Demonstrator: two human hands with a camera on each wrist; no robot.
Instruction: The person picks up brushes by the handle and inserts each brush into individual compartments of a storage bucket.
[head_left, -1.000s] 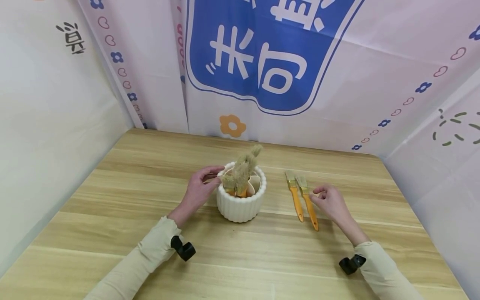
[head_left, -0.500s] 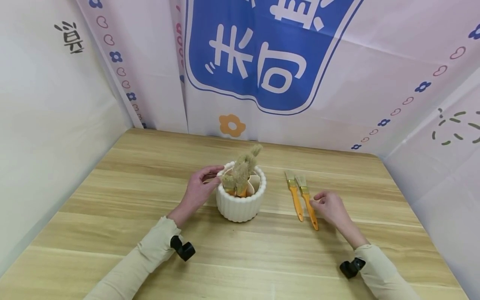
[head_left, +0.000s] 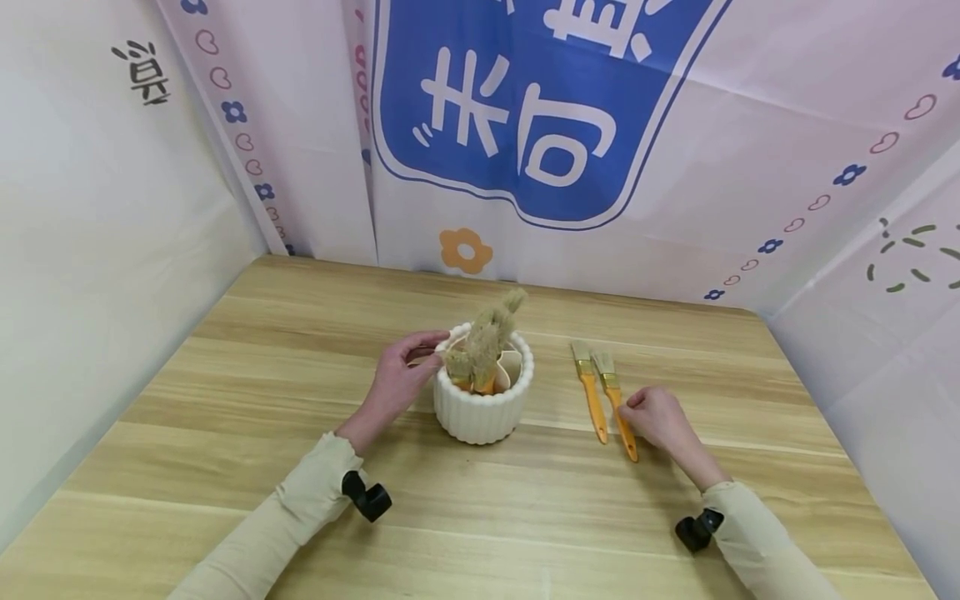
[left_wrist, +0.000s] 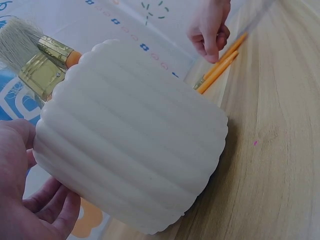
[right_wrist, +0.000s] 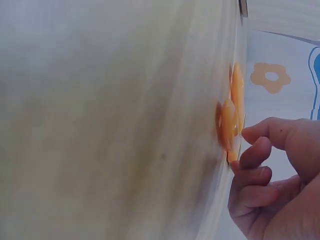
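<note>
A white ribbed pot stands upright on the table, with dividers inside and several bristle-up paintbrushes in it. My left hand grips its left rim, thumb and fingers around the wall; the left wrist view shows the curled fingers against the ribbed side. Two orange-handled paintbrushes lie to the right of the pot, bristles pointing away. At the handle of the right-hand paintbrush is my right hand, pinching it with thumb and forefinger while the other fingers curl in. The left-hand paintbrush lies untouched close beside it.
The wooden table meets a printed cloth backdrop at its far edge, and cloth walls rise on both sides. A black wrist camera sits on the right cuff, another camera on the left.
My right hand has shifted slightly toward the near end of the right-hand paintbrush and its fingertips have closed on the handle. My left hand, the pot and both lying brushes have stayed put.
</note>
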